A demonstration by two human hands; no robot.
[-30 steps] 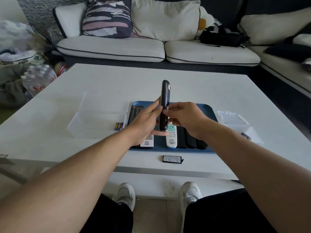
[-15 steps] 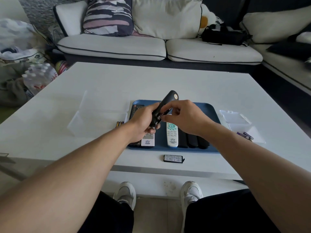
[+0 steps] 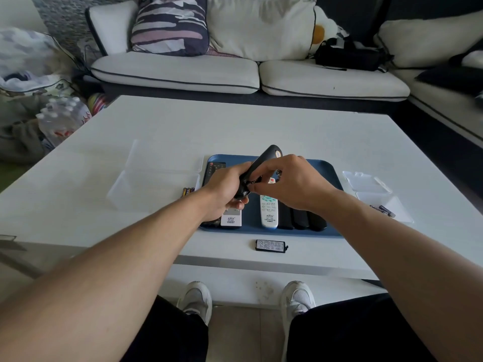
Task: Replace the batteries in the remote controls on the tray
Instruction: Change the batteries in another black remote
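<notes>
A black remote (image 3: 266,156) is held tilted above the blue tray (image 3: 328,168), its top end pointing up and right. My left hand (image 3: 224,188) grips its lower end. My right hand (image 3: 290,182) pinches at its open battery bay, fingers closed on the remote's middle; what lies under them is hidden. On the tray lie a white remote (image 3: 269,212), another white one (image 3: 231,219) partly under my left wrist, a black buttoned one (image 3: 215,168) and dark ones (image 3: 300,218). A loose battery cover (image 3: 270,245) lies in front of the tray.
A clear plastic box (image 3: 154,184) left of the tray has batteries (image 3: 188,191) at its right edge. Right of the tray sits an open clear case (image 3: 371,184) with purple batteries (image 3: 386,210). The white table's front edge is near; sofas stand behind and right.
The black remote went from upright to tilted and lower over the tray. My right hand's fingers moved onto its middle, at the battery bay.
</notes>
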